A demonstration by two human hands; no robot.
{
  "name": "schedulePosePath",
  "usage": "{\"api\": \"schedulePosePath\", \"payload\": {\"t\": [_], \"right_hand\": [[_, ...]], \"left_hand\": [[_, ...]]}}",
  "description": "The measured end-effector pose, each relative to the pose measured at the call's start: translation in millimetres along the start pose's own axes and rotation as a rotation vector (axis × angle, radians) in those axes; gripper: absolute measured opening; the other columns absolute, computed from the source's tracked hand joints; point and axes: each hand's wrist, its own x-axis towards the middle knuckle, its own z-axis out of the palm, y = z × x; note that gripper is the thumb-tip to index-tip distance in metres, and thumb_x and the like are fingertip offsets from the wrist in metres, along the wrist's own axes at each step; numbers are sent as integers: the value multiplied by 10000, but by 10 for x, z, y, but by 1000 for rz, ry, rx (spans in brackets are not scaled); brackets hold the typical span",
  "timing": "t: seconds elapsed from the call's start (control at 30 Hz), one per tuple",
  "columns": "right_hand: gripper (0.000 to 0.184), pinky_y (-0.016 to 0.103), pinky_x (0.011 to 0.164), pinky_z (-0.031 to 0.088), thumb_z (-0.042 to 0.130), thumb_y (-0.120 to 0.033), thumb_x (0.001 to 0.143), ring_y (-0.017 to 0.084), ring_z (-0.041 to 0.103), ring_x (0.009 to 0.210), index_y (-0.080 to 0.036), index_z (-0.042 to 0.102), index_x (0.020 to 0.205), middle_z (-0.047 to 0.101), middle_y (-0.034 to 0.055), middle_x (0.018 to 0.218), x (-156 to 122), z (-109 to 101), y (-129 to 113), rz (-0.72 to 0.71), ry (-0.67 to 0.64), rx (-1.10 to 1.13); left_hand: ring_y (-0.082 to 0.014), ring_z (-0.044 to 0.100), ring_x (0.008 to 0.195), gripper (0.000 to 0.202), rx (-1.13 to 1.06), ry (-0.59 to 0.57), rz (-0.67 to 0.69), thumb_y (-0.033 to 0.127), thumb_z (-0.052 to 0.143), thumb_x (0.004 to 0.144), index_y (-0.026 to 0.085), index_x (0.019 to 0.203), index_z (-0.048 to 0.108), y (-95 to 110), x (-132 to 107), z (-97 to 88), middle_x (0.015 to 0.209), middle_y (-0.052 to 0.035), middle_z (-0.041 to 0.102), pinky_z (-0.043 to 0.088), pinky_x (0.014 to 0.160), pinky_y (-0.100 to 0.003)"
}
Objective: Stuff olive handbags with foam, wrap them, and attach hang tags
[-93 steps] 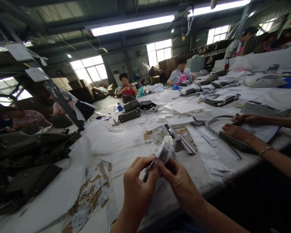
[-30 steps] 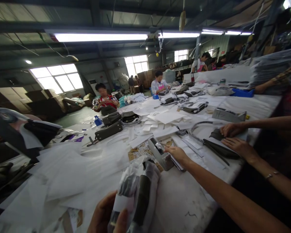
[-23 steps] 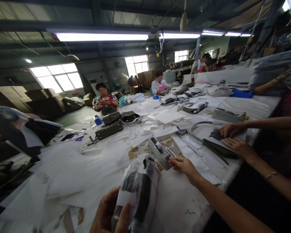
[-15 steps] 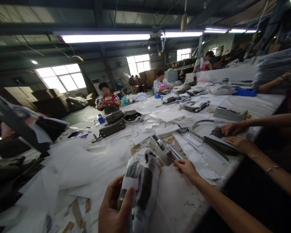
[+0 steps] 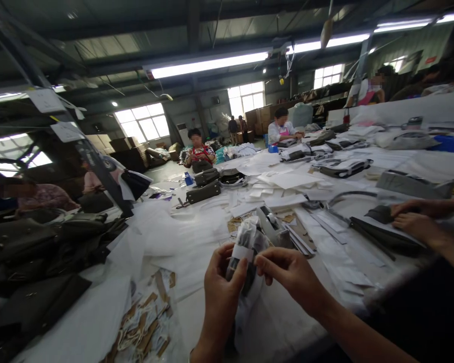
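Observation:
My left hand (image 5: 224, 280) is wrapped round a dark strap-like bundle (image 5: 248, 233) in clear plastic. A white paper band (image 5: 242, 253) goes round the bundle under my thumb. Close against the bundle's right side, the thumb and fingers of my right hand (image 5: 293, 275) are pinched together. Whatever lies between those fingertips is too small to make out. Just beyond both hands stands a grey tape dispenser (image 5: 273, 228) on the table. The lower end of the bundle is partly hidden by my hands.
White paper sheets (image 5: 283, 180) cover much of the table. Card scraps and strings (image 5: 147, 322) lie at front left, near dark bags (image 5: 41, 242). A co-worker's hands (image 5: 416, 219) handle a dark bag (image 5: 386, 234) at right. A slanting metal post (image 5: 102, 176) rises at left.
My right hand has moved from the tape dispenser's front end to the bundle, fingers still pinched. My left hand keeps hold of the bundle. The view has swung left.

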Motion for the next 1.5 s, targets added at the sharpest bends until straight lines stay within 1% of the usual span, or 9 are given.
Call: {"api": "schedulePosePath", "payload": {"t": [0.1, 0.3, 0.57, 0.8, 0.97, 1.07, 1.27, 1.37, 1.5], "right_hand": [[329, 231, 532, 424, 749, -481, 796, 115, 534, 542, -160, 729, 728, 624, 3, 607, 69, 36, 103, 25, 38, -76], [283, 232, 591, 437, 643, -412, 895, 132, 583, 612, -187, 725, 745, 649, -7, 646, 47, -14, 99, -6, -38, -251], [242, 234, 657, 487, 595, -314, 913, 148, 631, 672, -216, 754, 1066, 708, -10, 759, -8, -68, 59, -27, -93, -269], [238, 219, 476, 408, 574, -200, 812, 123, 526, 503, -178, 764, 953, 619, -28, 585, -2, 46, 211, 34, 49, -162], [192, 252, 552, 448, 633, -173, 752, 166, 602, 588, -194, 786, 867, 696, -1, 661, 49, 102, 196, -48, 148, -322], [165, 278, 613, 470, 653, -189, 774, 201, 644, 669, -203, 794, 860, 716, 15, 694, 64, 60, 166, -65, 109, -382], [354, 370, 967, 498, 591, -430, 946, 226, 670, 996, -198, 716, 1184, 730, 85, 1087, -129, 88, 93, 148, -171, 354], [366, 360, 1050, 447, 669, -404, 911, 224, 652, 1086, -183, 698, 1201, 714, 95, 1151, -186, 193, 90, 181, -146, 533], [375, 317, 999, 486, 741, -403, 842, 228, 658, 1090, -198, 709, 1154, 723, 72, 1139, -150, 312, 93, 262, -34, 617]], "left_hand": [[-190, 663, 1005, 336, 17, -35, 32, 381, 724, 826, 222, 1100, 615, 25, -29, 5, 1047, -41, 706, 531, 866, -276], [-185, 672, 973, 348, 9, -41, 8, 369, 739, 809, 223, 1099, 614, 62, -66, -20, 1032, -38, 711, 534, 851, -274], [-180, 671, 959, 348, -1, -71, -14, 385, 741, 807, 224, 1090, 618, 99, -141, -6, 1037, -38, 711, 534, 829, -263], [-184, 675, 875, 315, -5, -149, -26, 342, 719, 819, 225, 1088, 603, 109, -202, 31, 990, -34, 708, 531, 772, -277], [-157, 648, 727, 347, 51, -135, -64, 379, 734, 801, 227, 1088, 611, 92, -189, 14, 827, -11, 697, 495, 641, -245], [-172, 667, 759, 354, 48, -107, -42, 400, 738, 792, 217, 1074, 628, 91, -142, -14, 955, -53, 703, 520, 657, -264], [-150, 667, 789, 312, 54, -71, 12, 357, 743, 785, 231, 1054, 649, 83, -124, -23, 1247, -76, 591, 552, 695, -274], [-137, 663, 793, 292, 77, -71, 53, 350, 740, 795, 238, 1052, 660, 69, -150, 8, 1374, -85, 512, 557, 710, -277], [-180, 675, 907, 293, 148, -118, 116, 302, 722, 816, 259, 1097, 651, 81, -170, 10, 1429, -89, 494, 565, 818, -324]]}}
